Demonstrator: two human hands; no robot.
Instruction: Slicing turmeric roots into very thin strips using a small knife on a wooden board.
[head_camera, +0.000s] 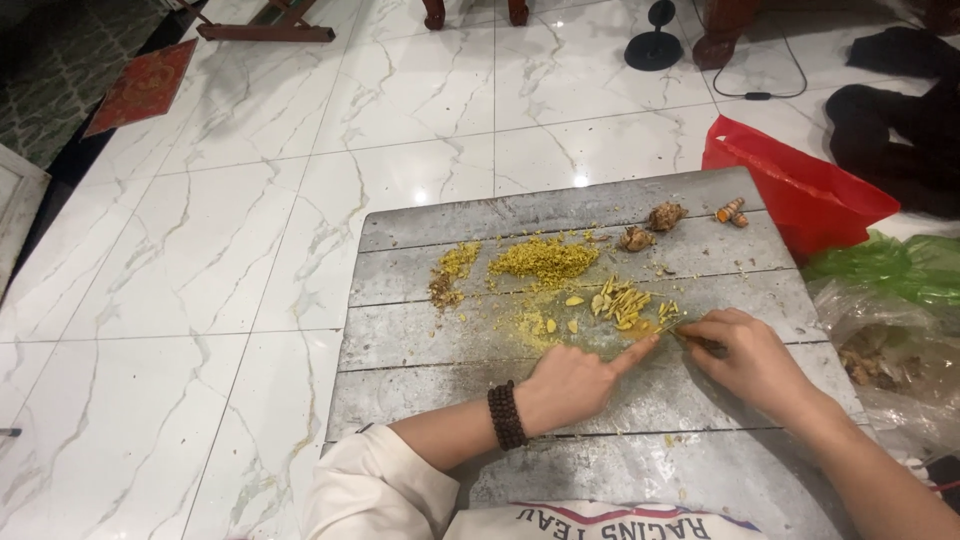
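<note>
1. Head view, centre of frame – a grey wooden board (450, 350) lies on a white marble floor (200, 250); both forearms enter from the bottom edge.
2. Left hand (572, 385), lower centre: fingers curled in, index finger stretched out to the right, its tip pressing a small yellow root piece (650, 327). A dark bead bracelet (506, 415) circles the wrist.
3. Right hand (750, 358), just right of the piece: fingers closed around a thin knife (690, 338), its blade touching the piece beside the left fingertip.
4. Above the hands – yellow slices (622, 300), then a heap of minced yellow root (543, 258).
5. Upper right of the board: whole knobbly roots (665, 215). Beyond the board's right edge, a red bag (800, 190) and a green bag (900, 265).
</note>
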